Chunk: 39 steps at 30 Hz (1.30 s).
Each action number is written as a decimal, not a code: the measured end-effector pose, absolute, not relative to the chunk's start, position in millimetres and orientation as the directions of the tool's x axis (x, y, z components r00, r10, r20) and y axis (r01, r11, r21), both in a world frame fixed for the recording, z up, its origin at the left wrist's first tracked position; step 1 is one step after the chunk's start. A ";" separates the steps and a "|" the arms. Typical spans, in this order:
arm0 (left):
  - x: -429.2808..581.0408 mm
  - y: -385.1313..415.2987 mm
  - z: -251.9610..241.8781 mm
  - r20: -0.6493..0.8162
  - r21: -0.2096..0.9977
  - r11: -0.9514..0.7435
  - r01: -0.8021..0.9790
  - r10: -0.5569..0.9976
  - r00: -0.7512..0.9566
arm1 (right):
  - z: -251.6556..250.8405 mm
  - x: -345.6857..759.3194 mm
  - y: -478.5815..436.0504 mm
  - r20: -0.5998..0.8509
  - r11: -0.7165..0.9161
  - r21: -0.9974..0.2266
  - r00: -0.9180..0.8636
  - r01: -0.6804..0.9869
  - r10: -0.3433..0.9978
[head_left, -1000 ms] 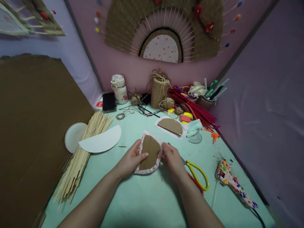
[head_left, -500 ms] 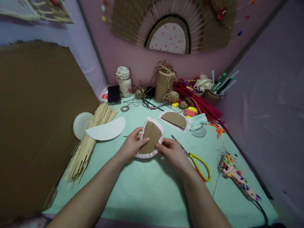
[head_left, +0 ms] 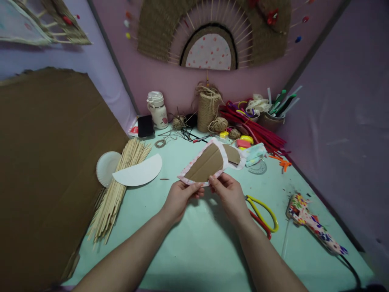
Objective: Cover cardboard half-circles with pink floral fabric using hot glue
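A half-round cardboard piece (head_left: pixel 205 164) with a pink-and-white fabric border folded over its edge is held above the table, brown side up. My left hand (head_left: pixel 184 196) pinches its lower edge with thumb and fingers. Close beside it, my right hand (head_left: pixel 226 192) grips the lower right edge, thumb on top. Behind, partly covered by the held piece, lies a second half-round cardboard piece (head_left: pixel 233 155) on pale fabric. Yellow-and-red-handled scissors (head_left: pixel 263 213) rest by my right forearm, their blades hidden by my hand.
At left, a white half-circle (head_left: pixel 139 172) lies across a bundle of thin sticks (head_left: pixel 112 202), beside a white paper plate (head_left: pixel 106 166). A flowered glue gun (head_left: pixel 316 225) with a cord sits at right. Along the back stand a twine spool (head_left: pixel 208 107), a bottle (head_left: pixel 158 111) and red pipe cleaners (head_left: pixel 258 129).
The held cardboard piece has turned and moved up and right, now overlapping the second piece. My left hand has shifted from its left side to the lower edge, near my right hand.
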State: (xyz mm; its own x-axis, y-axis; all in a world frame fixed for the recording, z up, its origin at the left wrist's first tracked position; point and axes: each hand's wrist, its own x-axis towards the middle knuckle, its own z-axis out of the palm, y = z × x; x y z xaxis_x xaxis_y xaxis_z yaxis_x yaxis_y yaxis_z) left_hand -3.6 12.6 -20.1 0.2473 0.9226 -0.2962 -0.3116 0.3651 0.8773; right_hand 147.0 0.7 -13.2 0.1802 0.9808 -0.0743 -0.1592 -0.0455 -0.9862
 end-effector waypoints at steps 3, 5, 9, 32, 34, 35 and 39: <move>-5.7 13.9 -19.9 -0.294 0.888 0.348 -0.301 0.932 0.210 | -9.9 145.5 0.2 -0.113 -0.096 -0.980 0.090 -0.175 0.989; -8.1 15.7 -18.5 -0.283 0.904 0.335 -0.263 0.934 0.218 | -10.4 145.4 0.5 -0.149 -0.133 -0.973 0.070 -0.188 0.986; -7.6 15.9 -19.7 -0.273 0.923 0.324 -0.209 0.932 0.240 | -15.2 140.2 -0.3 -0.177 -0.152 -0.971 0.132 -0.184 0.975; -23.6 29.3 -20.1 -0.133 0.976 0.138 -0.169 0.990 0.039 | -14.5 140.6 -4.3 -0.203 -0.184 -0.968 0.108 -0.169 0.973; -23.8 30.0 -18.2 -0.172 0.952 0.184 -0.246 0.983 0.072 | -15.0 140.8 -5.4 -0.208 -0.194 -0.968 0.074 -0.160 0.975; -23.8 30.3 -17.5 -0.177 0.944 0.196 -0.266 0.980 0.094 | -15.4 140.5 -6.0 -0.210 -0.199 -0.969 0.063 -0.147 0.976; -24.2 30.4 -18.7 -0.215 0.949 0.240 -0.204 0.967 0.138 | -17.1 137.6 -8.0 -0.219 -0.215 -0.974 0.054 -0.075 0.974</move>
